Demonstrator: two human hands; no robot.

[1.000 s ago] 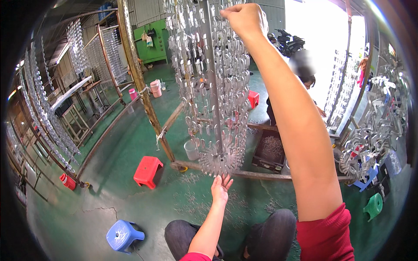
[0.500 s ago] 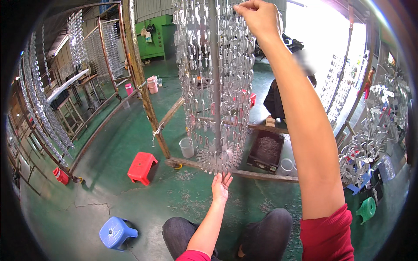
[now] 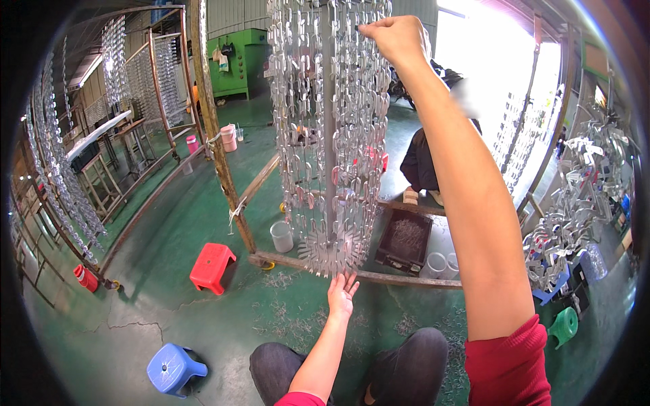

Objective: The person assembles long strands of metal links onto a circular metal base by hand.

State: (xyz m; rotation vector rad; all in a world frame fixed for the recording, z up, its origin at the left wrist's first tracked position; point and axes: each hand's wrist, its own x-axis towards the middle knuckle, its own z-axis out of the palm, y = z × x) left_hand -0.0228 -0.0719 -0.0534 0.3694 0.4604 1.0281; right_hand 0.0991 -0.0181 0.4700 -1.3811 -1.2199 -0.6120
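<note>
A tall rack of silver clips [image 3: 330, 135] rises above the left hand [image 3: 341, 301] and beside the right hand [image 3: 399, 42]. Its spiked plate [image 3: 334, 256] sits just over the left's spread fingers [image 3: 353, 287]; the right is pinched together, on what I cannot tell.

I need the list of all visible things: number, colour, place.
Pole: one, grey, centre
Hanging strands: many, silver, around pole
Toothed disc: one, silver, strands' bottom
Wooden frame: one, brown, behind disc
Unobstructed stools: three; red, blue left; green right
Tray: one, dark, right of disc
Near tubs: three, clear, either side of disc
Buckets: two, pink, back left
Cabinet: one, green, back
Metal bits: many, grey, floor
Side strands: many, silver, both sides
Canister: one, red, far left
Co-worker: one, dark clothing, behind tray
Knees: two, dark, bottom
Left hand: one, bare, under disc
Right hand: one, bare, at strands
</note>
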